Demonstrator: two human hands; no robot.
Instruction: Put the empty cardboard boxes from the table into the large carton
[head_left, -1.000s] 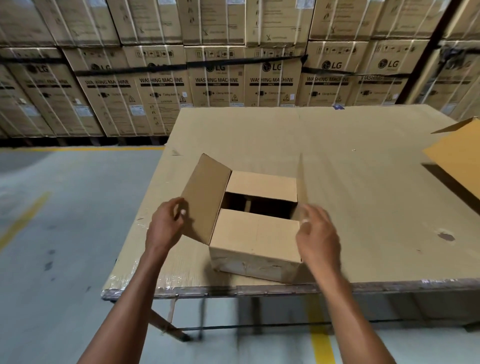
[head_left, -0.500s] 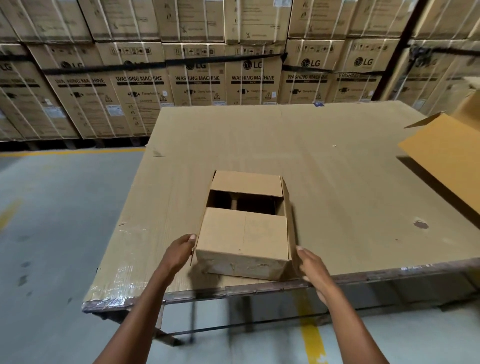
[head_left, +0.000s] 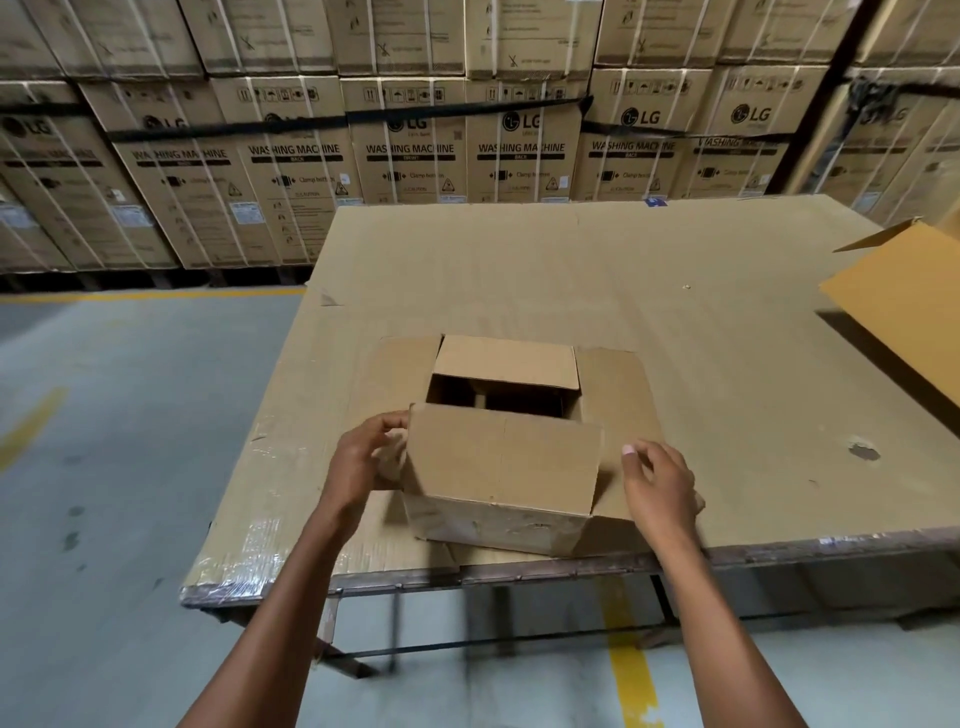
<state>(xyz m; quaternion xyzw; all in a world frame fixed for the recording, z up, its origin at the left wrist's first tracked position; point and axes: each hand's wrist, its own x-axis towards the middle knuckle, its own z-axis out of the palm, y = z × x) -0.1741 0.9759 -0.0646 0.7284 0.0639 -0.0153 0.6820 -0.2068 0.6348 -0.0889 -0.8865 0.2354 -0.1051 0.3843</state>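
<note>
On the far left lies the grey concrete floor (head_left: 130, 441) with yellow painted lines, and behind it a wall of stacked brown washing-machine cartons (head_left: 405, 150) strapped with black bands. Your left hand (head_left: 363, 462) is at the left side of the small brown cardboard box (head_left: 498, 467); its fingers curl round the near-left corner, the thumb above and the fingers against the side flap, so that grip pinches the box. The box sits near the front edge of the cardboard-covered bench (head_left: 701, 322), roughly in the middle of its near side. Its near flap is folded over the top, its far flap likewise, and a dark gap shows between them; the two side flaps lie spread outward to left and right. Your right hand (head_left: 660, 483) is just beside the right side of the box, over the spread right flap, its grip loosely spread with the fingers relaxed; whether it touches the flap you cannot tell. At the far right edge, a flap of the large yellow-brown carton (head_left: 904, 312) reaches over the bench.
</note>
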